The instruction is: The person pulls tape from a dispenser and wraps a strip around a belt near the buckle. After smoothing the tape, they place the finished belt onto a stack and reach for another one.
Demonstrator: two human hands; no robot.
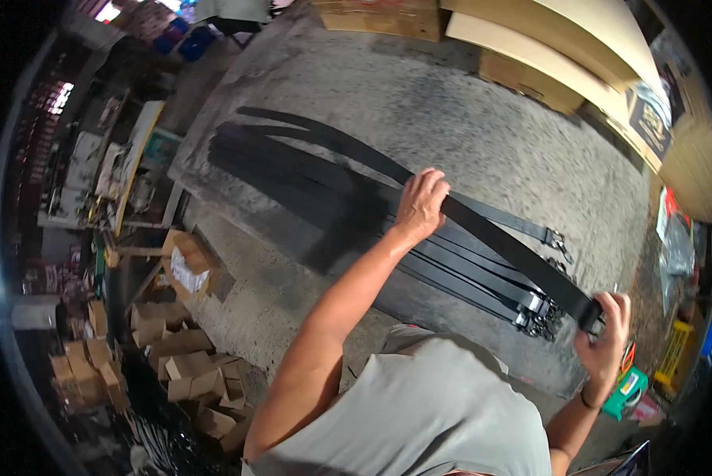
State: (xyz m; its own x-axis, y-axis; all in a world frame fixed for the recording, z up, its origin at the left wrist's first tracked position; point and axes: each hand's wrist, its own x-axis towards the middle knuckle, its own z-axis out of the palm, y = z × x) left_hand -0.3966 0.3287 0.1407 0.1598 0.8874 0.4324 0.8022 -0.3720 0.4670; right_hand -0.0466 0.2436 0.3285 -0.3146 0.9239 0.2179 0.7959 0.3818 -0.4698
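The left hand [423, 202] is curled over the middle of a long, flat, black strap [506, 246], apparently webbing or leather, with the fingers wrapped across its width. The right hand [607, 333] grasps the same strap at its looped end, between thumb and bent fingers. The span between the hands is raised and nearly straight; beyond the left hand, the free tail slopes down toward the left edge of the broad, grey, stained worktable [435, 103].

Beneath the strap, a stack of similar black straps [292, 170] lies along the near edge of the worktable, its bright metal buckles [540, 317] grouped toward the near right corner. One separate black strap with a metal buckle [558, 240] lies just past the held one. Brown cardboard boxes [379, 17] stand at the far edge.

Handling, by judgement: light, flexible along its length, firmer across its width, not fragile; the buckled end is likely the heavier. Grip the end and support the middle, keeping the band flat.

Not determinable: the fitting inside the right hand, masked by the fingers; the strap count, since the layers overlap; the left hand's thumb, concealed from above.
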